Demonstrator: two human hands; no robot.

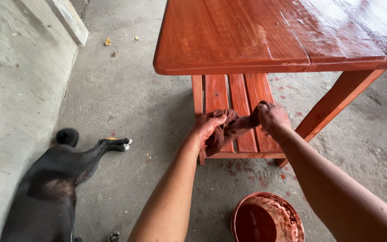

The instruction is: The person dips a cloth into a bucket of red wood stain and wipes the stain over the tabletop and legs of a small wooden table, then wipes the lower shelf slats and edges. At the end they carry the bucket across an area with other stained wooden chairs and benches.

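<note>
Two stained hands stretch a reddish-brown rag over the slatted lower shelf of a red-brown wooden table.

The left hand [209, 125] is closed around one end of the rag [227, 130] and the right hand [272, 117] grips the other end, the cloth bunched between them just above the shelf [242, 96]. To work well, the person would likely keep the cloth taut and follow the slats' grain. A round stain-smeared bucket [292, 219] sits on the concrete floor [131, 98] near the right forearm; a black dog [54, 179] lies to the left. No packages, labels or signs show.
</note>
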